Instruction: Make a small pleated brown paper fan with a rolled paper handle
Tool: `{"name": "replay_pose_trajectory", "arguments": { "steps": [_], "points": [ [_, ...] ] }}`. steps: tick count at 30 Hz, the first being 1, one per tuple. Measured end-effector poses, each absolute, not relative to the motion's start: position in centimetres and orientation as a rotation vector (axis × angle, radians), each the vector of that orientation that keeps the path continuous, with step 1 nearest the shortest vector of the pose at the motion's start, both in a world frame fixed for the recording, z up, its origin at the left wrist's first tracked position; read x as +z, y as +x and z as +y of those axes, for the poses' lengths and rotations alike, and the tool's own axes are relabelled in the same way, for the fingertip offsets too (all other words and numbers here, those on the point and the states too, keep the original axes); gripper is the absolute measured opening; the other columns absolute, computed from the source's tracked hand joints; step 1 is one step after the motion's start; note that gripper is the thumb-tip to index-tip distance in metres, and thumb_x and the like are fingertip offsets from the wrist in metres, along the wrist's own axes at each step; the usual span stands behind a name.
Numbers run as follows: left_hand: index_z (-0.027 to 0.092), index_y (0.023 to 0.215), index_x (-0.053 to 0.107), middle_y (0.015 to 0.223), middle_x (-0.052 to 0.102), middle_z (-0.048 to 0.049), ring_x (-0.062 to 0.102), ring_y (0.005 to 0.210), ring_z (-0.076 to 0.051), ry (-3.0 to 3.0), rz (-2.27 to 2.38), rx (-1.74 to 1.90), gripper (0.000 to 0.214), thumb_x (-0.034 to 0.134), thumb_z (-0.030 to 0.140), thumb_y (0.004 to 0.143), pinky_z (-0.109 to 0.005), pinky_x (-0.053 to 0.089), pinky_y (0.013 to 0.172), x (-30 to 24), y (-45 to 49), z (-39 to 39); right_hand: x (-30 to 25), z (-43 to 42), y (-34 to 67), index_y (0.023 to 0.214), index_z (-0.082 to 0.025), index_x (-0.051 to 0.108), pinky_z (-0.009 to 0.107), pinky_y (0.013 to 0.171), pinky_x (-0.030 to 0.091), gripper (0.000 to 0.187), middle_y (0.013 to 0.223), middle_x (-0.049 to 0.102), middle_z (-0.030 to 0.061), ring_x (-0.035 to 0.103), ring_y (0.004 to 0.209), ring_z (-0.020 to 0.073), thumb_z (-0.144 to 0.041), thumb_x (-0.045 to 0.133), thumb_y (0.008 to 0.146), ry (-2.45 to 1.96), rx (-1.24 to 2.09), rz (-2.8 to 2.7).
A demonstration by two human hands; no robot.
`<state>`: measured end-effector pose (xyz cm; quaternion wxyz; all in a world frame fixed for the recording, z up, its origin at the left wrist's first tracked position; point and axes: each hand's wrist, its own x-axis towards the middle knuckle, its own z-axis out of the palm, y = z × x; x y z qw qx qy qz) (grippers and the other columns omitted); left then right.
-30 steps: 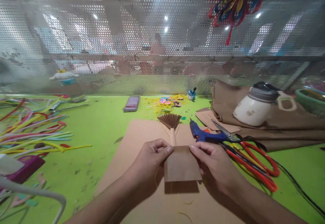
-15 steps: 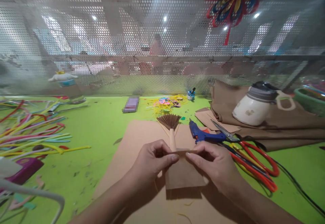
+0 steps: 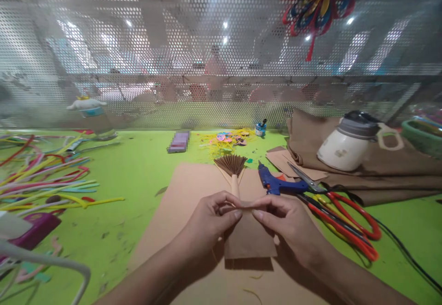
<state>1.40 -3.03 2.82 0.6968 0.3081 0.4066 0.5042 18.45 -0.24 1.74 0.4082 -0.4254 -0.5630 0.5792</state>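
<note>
A small brown paper piece (image 3: 248, 240) is pinched at its top edge by both hands, over a large sheet of brown card (image 3: 193, 190). My left hand (image 3: 210, 224) grips the top left of the piece with thumb and fingers pressed together. My right hand (image 3: 290, 229) pinches the top right, and the fingertips of both hands nearly meet. The top edge looks folded over. Just beyond the hands lies a pleated brown paper fan (image 3: 230, 163) on a pale stick.
A blue glue gun (image 3: 278, 184) and red-handled scissors (image 3: 345, 222) lie to the right. A white jug (image 3: 348, 143) rests on brown fabric (image 3: 397, 171). Coloured pipe cleaners (image 3: 44, 180) cover the left of the green table (image 3: 138, 167). A perforated metal screen (image 3: 207, 56) stands behind.
My hands have drawn together along the top edge of the brown paper piece, and the edge has been folded over. Nothing else has moved.
</note>
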Motion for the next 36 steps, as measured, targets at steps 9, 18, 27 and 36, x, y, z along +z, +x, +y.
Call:
{"name": "replay_pose_trajectory", "arguments": {
  "steps": [9, 18, 27, 36],
  "points": [
    [0.017, 0.079, 0.067, 0.067, 0.066, -0.0012, 0.060, 0.059, -0.013, 0.691, 0.916, 1.090, 0.014, 0.078, 0.019, 0.070, -0.022, 0.042, 0.055, 3.0, 0.8, -3.3, 1.6, -0.2, 18.9, 0.076, -0.019, 0.077, 0.024, 0.052, 0.038, 0.012, 0.060, 0.058, -0.0014, 0.047, 0.056, 0.0116, -0.030, 0.076, 0.072, -1.001, 1.496, -1.366],
    [0.010, 0.074, 0.071, 0.068, 0.068, -0.0087, 0.065, 0.066, -0.019, 0.677, 0.847, 0.974, 0.027, 0.075, 0.036, 0.078, -0.029, 0.048, 0.066, 2.5, 0.8, -3.0, 2.0, -0.6, 18.5, 0.073, -0.018, 0.077, 0.025, 0.052, 0.036, 0.015, 0.062, 0.061, 0.0009, 0.046, 0.056, 0.0128, -0.033, 0.073, 0.070, -1.058, 1.439, -1.469],
    [0.010, 0.074, 0.074, 0.069, 0.071, -0.0084, 0.065, 0.064, -0.018, 0.665, 0.758, 0.988, 0.018, 0.074, 0.027, 0.077, -0.027, 0.048, 0.064, 2.4, 0.3, -3.1, 2.7, -0.5, 18.7, 0.070, -0.019, 0.077, 0.027, 0.056, 0.046, 0.018, 0.067, 0.068, 0.0035, 0.058, 0.062, 0.0168, -0.037, 0.075, 0.072, -0.976, 1.342, -1.555],
    [0.006, 0.088, 0.078, 0.078, 0.074, -0.0149, 0.068, 0.072, -0.021, 0.725, 0.714, 0.881, 0.022, 0.072, 0.026, 0.082, -0.030, 0.050, 0.072, 2.3, 0.2, -3.1, 2.9, -0.6, 18.8, 0.071, -0.020, 0.078, 0.026, 0.055, 0.046, 0.018, 0.068, 0.069, 0.0041, 0.058, 0.062, 0.0167, -0.037, 0.073, 0.074, -0.950, 1.311, -1.615]
  ]
}}
